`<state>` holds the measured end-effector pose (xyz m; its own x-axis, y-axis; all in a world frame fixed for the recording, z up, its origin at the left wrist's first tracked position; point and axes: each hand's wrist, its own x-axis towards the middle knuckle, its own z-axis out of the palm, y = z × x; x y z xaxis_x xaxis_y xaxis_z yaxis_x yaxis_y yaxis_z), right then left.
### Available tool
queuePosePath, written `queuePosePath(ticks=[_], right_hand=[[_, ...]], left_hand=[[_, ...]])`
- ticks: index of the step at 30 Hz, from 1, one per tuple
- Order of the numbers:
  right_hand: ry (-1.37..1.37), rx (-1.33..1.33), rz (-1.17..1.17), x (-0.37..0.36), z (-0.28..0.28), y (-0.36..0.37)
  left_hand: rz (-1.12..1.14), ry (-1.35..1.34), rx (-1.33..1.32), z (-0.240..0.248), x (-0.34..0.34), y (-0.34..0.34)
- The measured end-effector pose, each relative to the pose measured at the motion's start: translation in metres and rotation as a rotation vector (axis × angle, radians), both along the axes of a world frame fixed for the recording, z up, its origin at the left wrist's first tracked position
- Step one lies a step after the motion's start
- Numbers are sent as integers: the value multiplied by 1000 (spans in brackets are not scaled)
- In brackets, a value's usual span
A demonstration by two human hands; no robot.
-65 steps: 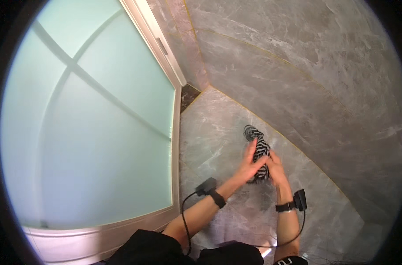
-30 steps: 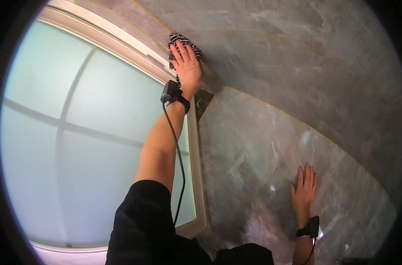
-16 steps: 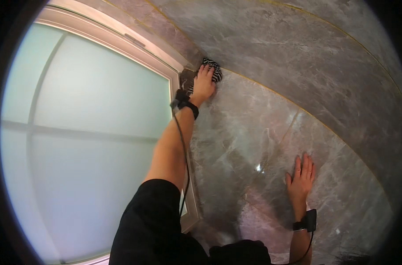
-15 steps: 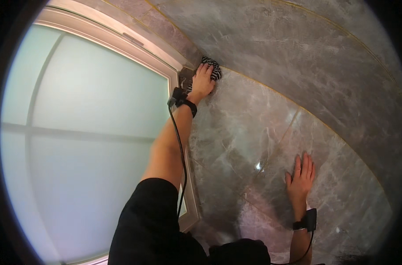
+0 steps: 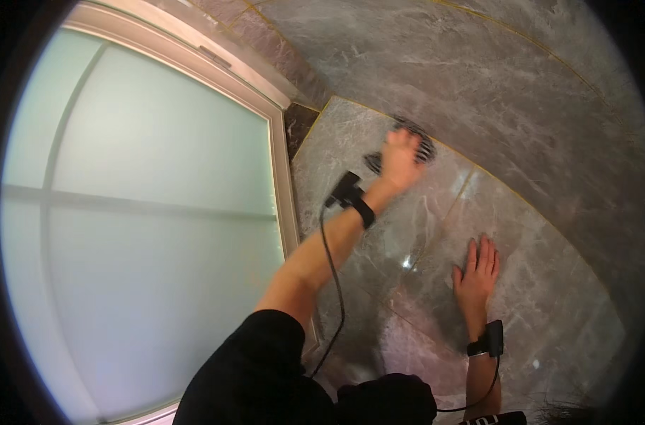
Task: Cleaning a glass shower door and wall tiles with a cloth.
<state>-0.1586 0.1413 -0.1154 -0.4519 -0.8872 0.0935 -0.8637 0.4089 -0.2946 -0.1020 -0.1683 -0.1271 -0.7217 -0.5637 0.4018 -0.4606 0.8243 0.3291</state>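
A black-and-white striped cloth point(image 5: 427, 150) lies on the grey marbled floor tiles point(image 5: 365, 262), close to the foot of the far wall. My left hand point(image 5: 402, 161) presses down on it with bent fingers, and parts of the cloth stick out on both sides. The fingers are slightly smeared by motion. Nearer to me and to the right, my right hand point(image 5: 476, 283) rests flat on the floor, fingers stretched out, holding nothing.
A frosted glass door point(image 5: 160, 149) in a pale frame point(image 5: 278, 166) stands at the left. A dark stone strip point(image 5: 299, 126) lies by the door corner. The grey marbled wall point(image 5: 492, 92) curves along the far side. Black cables point(image 5: 334, 283) run from straps on my wrists.
My left hand has moved to the right with the striped cloth, away from the door corner and along the wall, uncovering the corner. My right hand stays nearly where it was.
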Motion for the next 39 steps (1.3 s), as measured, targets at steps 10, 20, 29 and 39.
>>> queuePosePath(ticks=[10, 20, 29, 39], right_hand=[[-14, -68, 12, 0, -7, 5], [-27, -86, 28, 2, -5, 0], [-3, -98, -18, 0, -13, 0], [0, -206, -9, -2, -17, 5]], left_hand=[[-324, 106, -17, 11, 7, 76], [394, -368, -89, 0, 115, -138], [722, -420, 99, 8, 169, -39], [878, -477, 216, 19, 164, 134]])
